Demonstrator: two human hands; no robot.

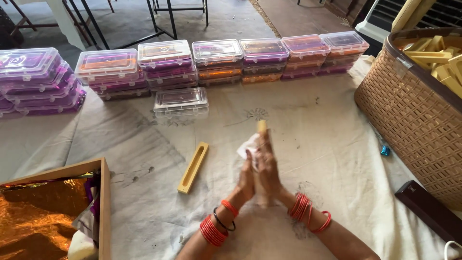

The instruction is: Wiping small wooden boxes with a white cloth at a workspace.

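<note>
My left hand (247, 179) and my right hand (269, 166) are pressed together palm to palm above the cloth. Between them stands a yellow wooden stick-like piece (262, 126), its top poking out above the fingers. A white tissue or cloth (246, 146) is squeezed between the palms too and shows at the left of the fingers. A yellow wooden tray with a long groove (193, 167) lies flat on the cloth to the left of my hands, not touched. An empty clear plastic box (181, 102) sits farther back.
A row of stacked clear boxes with purple and orange contents (217, 60) lines the far edge. At right stands a woven basket (409, 110) of yellow wooden pieces. A wooden box with orange foil (103, 202) is at bottom left, a dark long box (430, 209) at bottom right.
</note>
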